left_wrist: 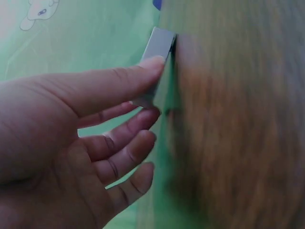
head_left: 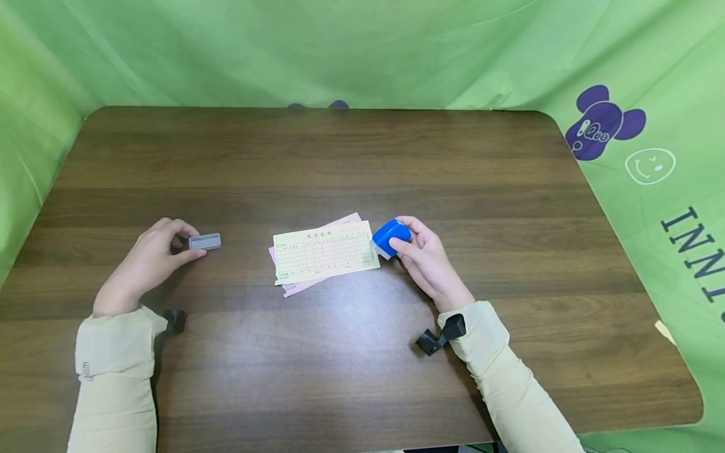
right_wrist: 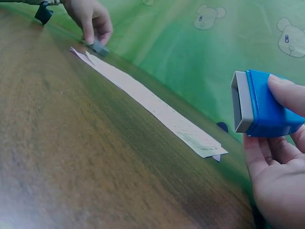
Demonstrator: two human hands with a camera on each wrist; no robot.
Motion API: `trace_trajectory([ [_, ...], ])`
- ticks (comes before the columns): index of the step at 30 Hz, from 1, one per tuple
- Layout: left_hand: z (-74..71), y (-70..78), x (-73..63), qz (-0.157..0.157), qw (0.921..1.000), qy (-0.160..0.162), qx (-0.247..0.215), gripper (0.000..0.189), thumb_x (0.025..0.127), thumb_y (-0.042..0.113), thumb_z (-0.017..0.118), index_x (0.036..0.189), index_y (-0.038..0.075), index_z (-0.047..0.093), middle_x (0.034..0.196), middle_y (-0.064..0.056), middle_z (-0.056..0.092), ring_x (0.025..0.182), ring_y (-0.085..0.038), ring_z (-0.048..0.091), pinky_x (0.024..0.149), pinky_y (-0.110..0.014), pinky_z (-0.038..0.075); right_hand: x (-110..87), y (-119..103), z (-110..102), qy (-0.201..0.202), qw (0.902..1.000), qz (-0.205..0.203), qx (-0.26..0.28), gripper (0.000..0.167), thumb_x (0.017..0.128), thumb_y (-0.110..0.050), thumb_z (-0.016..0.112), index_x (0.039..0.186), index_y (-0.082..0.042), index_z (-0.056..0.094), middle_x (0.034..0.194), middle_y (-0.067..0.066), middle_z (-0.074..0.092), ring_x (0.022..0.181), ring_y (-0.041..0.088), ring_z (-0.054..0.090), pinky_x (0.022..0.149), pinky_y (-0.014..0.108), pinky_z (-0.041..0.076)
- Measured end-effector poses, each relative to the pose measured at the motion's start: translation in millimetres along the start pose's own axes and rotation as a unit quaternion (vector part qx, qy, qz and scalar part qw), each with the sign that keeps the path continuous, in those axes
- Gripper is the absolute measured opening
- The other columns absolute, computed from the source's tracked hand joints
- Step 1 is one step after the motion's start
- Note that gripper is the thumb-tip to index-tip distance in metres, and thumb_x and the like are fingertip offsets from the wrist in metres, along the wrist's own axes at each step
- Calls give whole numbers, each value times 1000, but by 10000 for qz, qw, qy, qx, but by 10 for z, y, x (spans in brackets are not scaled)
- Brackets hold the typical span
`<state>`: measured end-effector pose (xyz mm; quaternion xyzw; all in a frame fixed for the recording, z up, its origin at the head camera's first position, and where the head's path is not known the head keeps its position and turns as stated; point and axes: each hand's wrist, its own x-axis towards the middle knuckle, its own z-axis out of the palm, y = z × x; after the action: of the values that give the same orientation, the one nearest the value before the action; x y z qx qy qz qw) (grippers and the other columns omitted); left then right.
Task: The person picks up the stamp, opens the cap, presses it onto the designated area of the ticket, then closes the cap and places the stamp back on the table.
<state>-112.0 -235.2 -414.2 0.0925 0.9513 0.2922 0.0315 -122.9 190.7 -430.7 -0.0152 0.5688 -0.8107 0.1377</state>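
My right hand (head_left: 423,257) grips a blue stamp (head_left: 392,235) between thumb and fingers, just off the right end of the paper slips. In the right wrist view the stamp's pale grey open end (right_wrist: 242,102) faces left. Far to the left, my left hand (head_left: 151,261) pinches a small grey rectangular stamp cap (head_left: 205,241) by one end; its hollow side faces up. The left wrist view shows the thumb on the cap (left_wrist: 159,42). Between the hands lies a pale yellow printed form (head_left: 325,253) with a table grid, over a pink slip (head_left: 297,288) turned at an angle.
The brown wooden table (head_left: 317,157) has rounded corners and is bordered by a green cloth (head_left: 340,50) with purple cartoon prints. Black wrist mounts (head_left: 442,335) stick out from both sleeves. A small pale strip (head_left: 665,331) sits at the right table edge.
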Motion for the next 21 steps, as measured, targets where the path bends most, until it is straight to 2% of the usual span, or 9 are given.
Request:
trace_trajectory([
  [4,-19,93,-16,-14,9998,97,-192,27,87,16,72,107,4,59,93,-14,62,81,-17,53,69,-21,37,2,8,5,26,10000,-11,-45,34,91,13,46,108,-16,54,100,-4,62,95,7,58,84,17,49],
  [9,-28,281,-38,132,9972,376,-635,27,86,13,73,109,8,60,87,-8,60,70,-4,49,63,-15,38,4,6,17,84,9998,-22,-206,34,91,13,45,109,-16,53,102,-4,61,96,7,57,85,17,49],
  [16,58,515,-11,335,9915,436,-1175,26,86,13,74,109,9,62,84,-4,56,70,-7,50,64,-15,41,2,3,7,158,9994,-73,-300,34,91,12,47,110,-15,52,101,-5,61,96,6,56,85,15,48],
  [21,177,694,16,496,9876,343,-1451,25,85,12,75,106,8,62,84,-4,58,72,-7,50,64,-16,42,1,8,14,195,9988,-171,-406,34,90,14,47,109,-14,52,100,-5,62,94,5,59,85,15,49],
])
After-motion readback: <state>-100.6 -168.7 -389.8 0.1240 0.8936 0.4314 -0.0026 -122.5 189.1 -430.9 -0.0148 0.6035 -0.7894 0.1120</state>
